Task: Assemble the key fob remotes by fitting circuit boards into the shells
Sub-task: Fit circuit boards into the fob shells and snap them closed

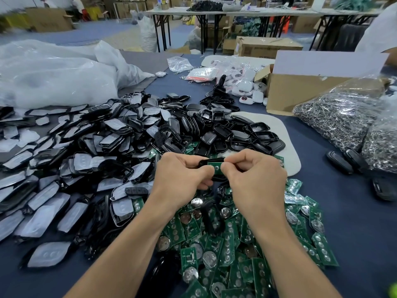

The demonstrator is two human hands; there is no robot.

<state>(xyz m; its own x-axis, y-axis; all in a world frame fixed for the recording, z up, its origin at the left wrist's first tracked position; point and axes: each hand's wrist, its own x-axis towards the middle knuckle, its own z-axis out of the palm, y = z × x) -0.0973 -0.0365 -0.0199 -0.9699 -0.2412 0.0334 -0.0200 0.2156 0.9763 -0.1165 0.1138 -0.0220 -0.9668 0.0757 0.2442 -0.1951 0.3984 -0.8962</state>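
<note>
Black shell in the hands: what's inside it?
A green circuit board lies in the black shell, one round silver pad showing. The left hand and right hand pinch both ends, covering the rest, so whether it is fully seated cannot be seen.

One head-worn view looks forward and down from close above the left hand point(180, 171) and right hand point(255, 175), mid-frame over the counter point(343, 211); beyond the hands, its wide angle reaches far tables point(257, 12).
</note>
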